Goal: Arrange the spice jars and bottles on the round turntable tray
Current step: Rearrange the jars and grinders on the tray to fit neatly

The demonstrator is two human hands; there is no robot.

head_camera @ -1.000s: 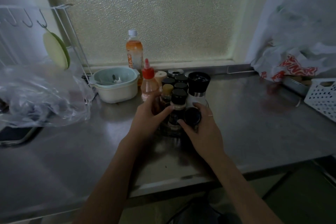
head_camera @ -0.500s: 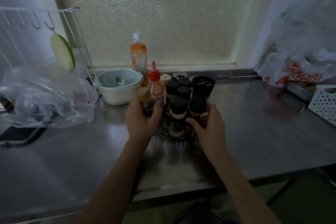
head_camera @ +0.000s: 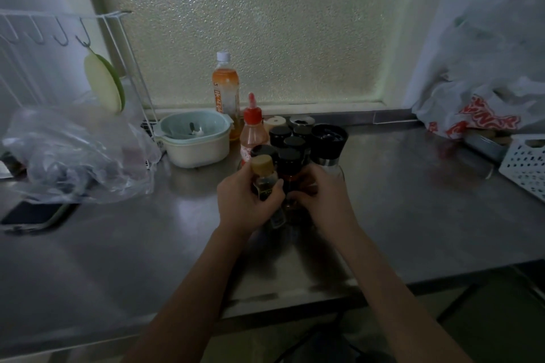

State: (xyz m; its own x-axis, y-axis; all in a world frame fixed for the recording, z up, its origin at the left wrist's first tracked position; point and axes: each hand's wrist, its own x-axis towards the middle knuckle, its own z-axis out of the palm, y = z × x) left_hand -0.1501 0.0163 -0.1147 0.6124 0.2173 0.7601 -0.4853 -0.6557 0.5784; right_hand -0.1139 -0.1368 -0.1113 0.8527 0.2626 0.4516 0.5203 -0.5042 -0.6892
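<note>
Most of the task looks done: several black-capped jars (head_camera: 287, 138) stand packed together on the round turntable tray, itself almost wholly hidden beneath them and the hands, at the middle of the steel bench (head_camera: 413, 186). Tall black-topped grinder (head_camera: 328, 141) at the cluster's right, red-capped squeeze bottle (head_camera: 252, 132) at its far left edge; cannot tell whether that one rests on the tray or just beside it. Still apart: orange drink bottle (head_camera: 225, 88) by the frosted window, farther back.

Left hand (head_camera: 244, 203) clamped round a small tan-capped bottle (head_camera: 264, 177), held upright at the cluster's near left side. Right hand (head_camera: 323, 197) curled against a dark jar with reddish contents (head_camera: 290, 168) at the near front, seemingly gripping it. Probably left: seating these last two pieces.

Compared with half a second ago: tan-capped bottle now closer in, nearly touching the front jars, no longer held out to the left; both hands nearer each other. Pale bowl (head_camera: 196, 141) and clear plastic bag (head_camera: 73, 156) to the left unchanged.
</note>
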